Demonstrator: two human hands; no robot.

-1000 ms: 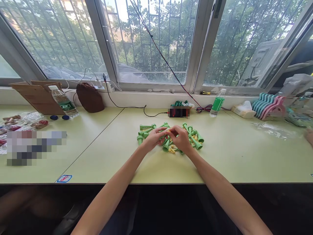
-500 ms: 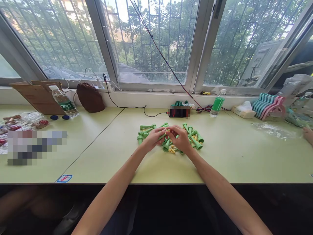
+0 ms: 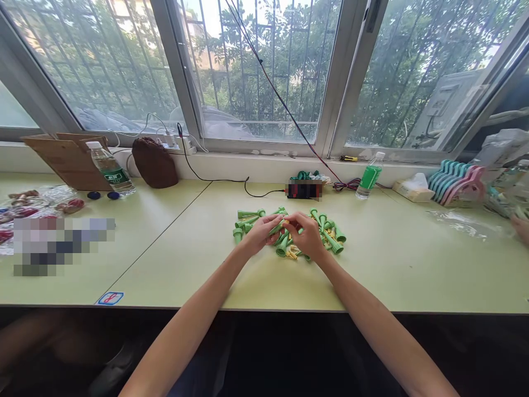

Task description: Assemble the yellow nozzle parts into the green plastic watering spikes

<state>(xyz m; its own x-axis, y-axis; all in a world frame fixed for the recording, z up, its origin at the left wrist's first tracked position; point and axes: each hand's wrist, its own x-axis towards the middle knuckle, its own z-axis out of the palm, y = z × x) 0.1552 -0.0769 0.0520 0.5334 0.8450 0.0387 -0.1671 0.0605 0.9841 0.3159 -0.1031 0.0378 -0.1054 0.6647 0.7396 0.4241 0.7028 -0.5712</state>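
Note:
My left hand [image 3: 261, 234] is closed around a green cone-shaped plastic spike [image 3: 278, 227], which lies slanted in its fingers. Against the spike's upper right end, my right hand [image 3: 305, 232] pinches a small yellow plastic piece [image 3: 286, 221], mostly hidden by the fingertips. The two hands nearly touch, just above the table. Around and beneath them lies a loose pile of similar green spikes [image 3: 333, 243], each with a wide, open end. Small yellow pieces [image 3: 291, 255] are scattered among these, some just below the hands.
Behind the pile sits a black and red device [image 3: 303, 190] on a cable. A green-labelled bottle [image 3: 369, 176], tissue box [image 3: 413, 188] and hangers [image 3: 454, 181] stand back right. At left are another bottle [image 3: 111, 171], a brown bag [image 3: 154, 164] and wrapped items [image 3: 41, 207]. Another person's hand [image 3: 521, 227] shows far right.
The view has shifted slightly. Both hands keep nearly the same place and hold, and a bit more yellow shows between the fingertips. The other person's hand at far right has moved a little.

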